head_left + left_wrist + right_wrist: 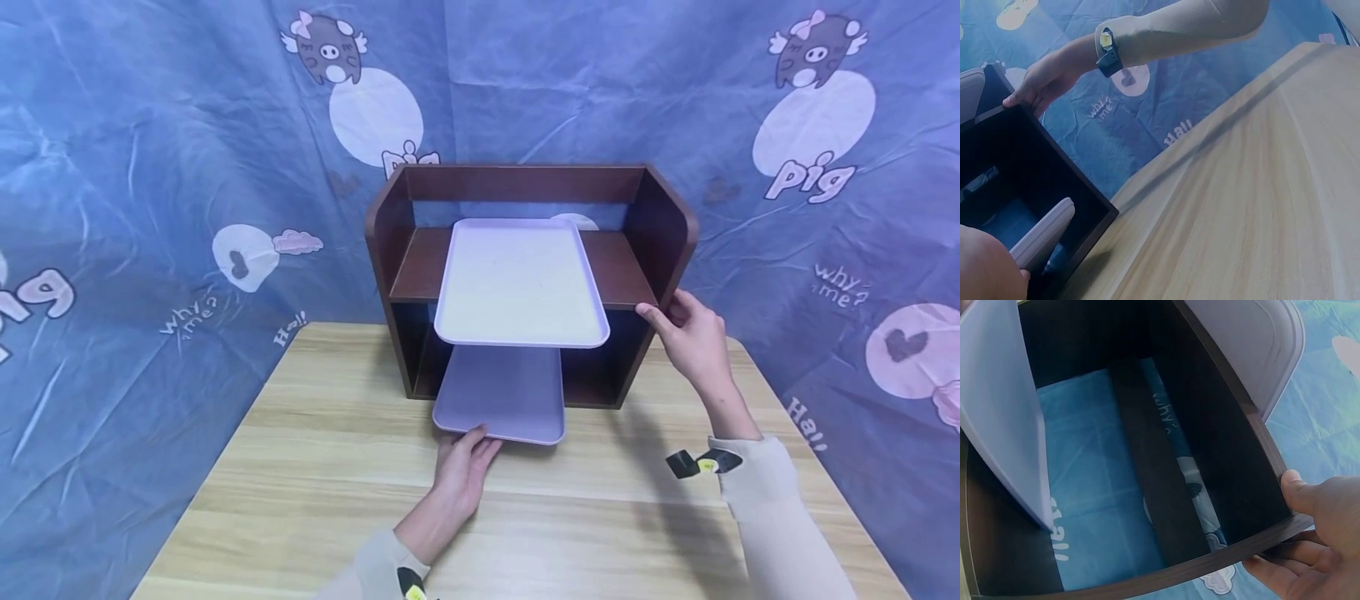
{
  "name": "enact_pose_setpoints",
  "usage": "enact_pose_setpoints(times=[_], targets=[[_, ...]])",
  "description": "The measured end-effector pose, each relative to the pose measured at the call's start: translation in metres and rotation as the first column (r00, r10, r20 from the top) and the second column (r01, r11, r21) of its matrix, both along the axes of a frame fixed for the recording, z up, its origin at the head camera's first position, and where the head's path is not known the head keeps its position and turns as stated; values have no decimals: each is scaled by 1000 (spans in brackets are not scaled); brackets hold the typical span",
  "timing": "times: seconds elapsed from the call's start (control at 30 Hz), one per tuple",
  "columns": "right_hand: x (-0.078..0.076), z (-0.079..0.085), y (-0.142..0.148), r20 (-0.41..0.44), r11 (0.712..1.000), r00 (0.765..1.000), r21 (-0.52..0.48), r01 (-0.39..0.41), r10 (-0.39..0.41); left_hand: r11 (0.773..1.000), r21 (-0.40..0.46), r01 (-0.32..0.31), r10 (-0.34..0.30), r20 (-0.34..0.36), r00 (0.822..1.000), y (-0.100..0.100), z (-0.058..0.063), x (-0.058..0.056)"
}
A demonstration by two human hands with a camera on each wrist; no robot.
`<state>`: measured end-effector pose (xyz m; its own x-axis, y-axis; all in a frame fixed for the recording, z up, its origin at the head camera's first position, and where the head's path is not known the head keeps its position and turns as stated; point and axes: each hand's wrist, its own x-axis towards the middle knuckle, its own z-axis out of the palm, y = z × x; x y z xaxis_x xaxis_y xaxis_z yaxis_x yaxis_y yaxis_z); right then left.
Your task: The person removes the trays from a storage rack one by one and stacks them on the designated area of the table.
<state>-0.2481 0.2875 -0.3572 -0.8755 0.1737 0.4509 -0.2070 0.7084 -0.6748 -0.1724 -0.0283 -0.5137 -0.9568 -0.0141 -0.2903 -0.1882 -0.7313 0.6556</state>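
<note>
A dark brown two-tier shelf (525, 185) stands on the table. On its upper board lies a pale lilac tray (521, 279), its front jutting out past the edge. A second lilac tray (501, 396) sits partly inside the lower compartment, and my left hand (461, 475) grips its front edge, thumb on top and fingers beneath. My right hand (693, 337) holds the shelf's right side, with the thumb at the front edge of the upper board. In the right wrist view, the fingers of the right hand (1319, 540) wrap behind the side panel (1166, 575).
The shelf rests toward the back of a light wood table (315, 467). Behind and beside it hangs a blue cloth (187, 150) printed with pigs and words. Through the shelf's open back the cloth (1091, 469) shows, crossed by a dark bar (1147, 450).
</note>
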Motion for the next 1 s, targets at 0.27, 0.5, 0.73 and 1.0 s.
enact_pose_setpoints(times=[0.27, 0.5, 0.73, 1.0], targets=[[0, 0, -1, 0, 1000, 1000, -7, -1, 1, 998, -34, -59, 60, 14, 998, 0, 0, 1], [0, -1, 0, 3, 1000, 1000, 4, 2, -2, 995, -56, -87, 88, 22, 996, -2, 2, 3], [0, -1, 0, -1, 1000, 1000, -1, 3, -3, 990, -93, -105, 107, 15, 994, -5, 1, 3], [1, -1, -1, -4, 1000, 1000, -4, 8, -8, 988, -106, -109, 111, 8, 994, -11, 2, 2]])
